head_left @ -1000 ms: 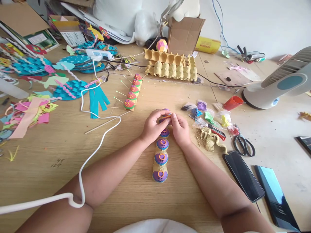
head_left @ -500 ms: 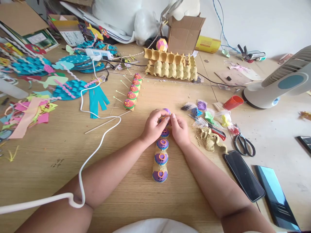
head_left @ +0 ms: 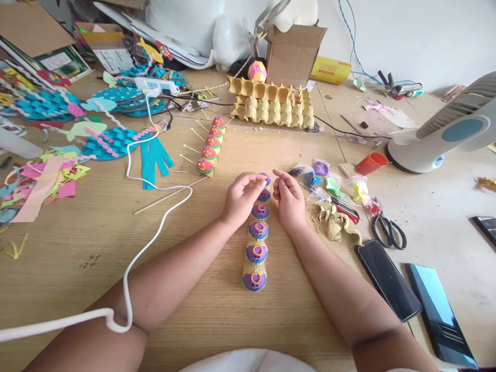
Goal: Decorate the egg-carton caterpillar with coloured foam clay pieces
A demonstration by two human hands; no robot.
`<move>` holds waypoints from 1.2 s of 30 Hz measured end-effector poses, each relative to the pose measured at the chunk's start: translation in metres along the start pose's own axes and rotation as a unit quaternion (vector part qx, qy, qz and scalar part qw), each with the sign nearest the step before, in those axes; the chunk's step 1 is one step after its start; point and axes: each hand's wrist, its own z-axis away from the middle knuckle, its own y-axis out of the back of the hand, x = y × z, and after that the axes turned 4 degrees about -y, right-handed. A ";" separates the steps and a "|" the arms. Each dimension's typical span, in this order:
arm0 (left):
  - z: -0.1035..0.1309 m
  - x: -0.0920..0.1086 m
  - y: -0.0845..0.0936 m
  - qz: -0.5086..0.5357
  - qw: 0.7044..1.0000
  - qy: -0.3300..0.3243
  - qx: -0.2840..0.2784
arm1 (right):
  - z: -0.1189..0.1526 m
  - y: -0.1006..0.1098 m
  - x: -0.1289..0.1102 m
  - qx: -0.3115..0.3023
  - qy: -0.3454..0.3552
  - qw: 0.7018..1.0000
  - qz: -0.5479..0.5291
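Note:
A strip of egg carton (head_left: 256, 239) lies lengthwise in front of me, its several cups covered with purple and blue clay. The nearer cups have orange clay rings and small dark marks like faces. My left hand (head_left: 243, 199) is at the left of the far cups, thumb and fingers pressed together; anything in the pinch is too small to make out. Just right of the strip, my right hand (head_left: 289, 199) has its fingers curled and the forefinger pointing left. Whether it holds a bit of clay is hidden.
A red-and-green decorated carton strip (head_left: 211, 147) with sticks stands farther back. Bagged clay (head_left: 333, 185), a box cutter (head_left: 344, 209), scissors (head_left: 388, 227) and phones (head_left: 387, 279) lie right, near a fan (head_left: 437, 129). A white cable (head_left: 160, 230) crosses my left forearm.
My hands have parted from a joined pinch above the strip, opening a gap between the fingertips. The far purple cups now show more. The strip has stayed in place.

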 end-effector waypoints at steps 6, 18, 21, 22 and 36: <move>0.000 -0.001 0.003 -0.043 0.998 -0.039 -0.011 | 0.008 -0.002 -0.008 -0.058 -0.011 0.995 0.082; 0.003 0.005 0.002 0.005 0.999 0.013 -0.053 | 0.006 -0.002 -0.006 -0.051 -0.058 0.997 0.011; 0.003 0.006 0.003 -0.025 0.999 -0.003 -0.021 | 0.007 -0.001 -0.005 -0.036 -0.049 0.998 0.010; 0.002 0.006 0.004 -0.041 0.999 -0.012 -0.011 | 0.007 -0.001 -0.005 -0.036 -0.046 0.998 0.009; -0.002 -0.005 0.004 -0.062 0.998 -0.022 0.023 | 0.010 -0.004 -0.009 -0.041 -0.018 0.999 0.029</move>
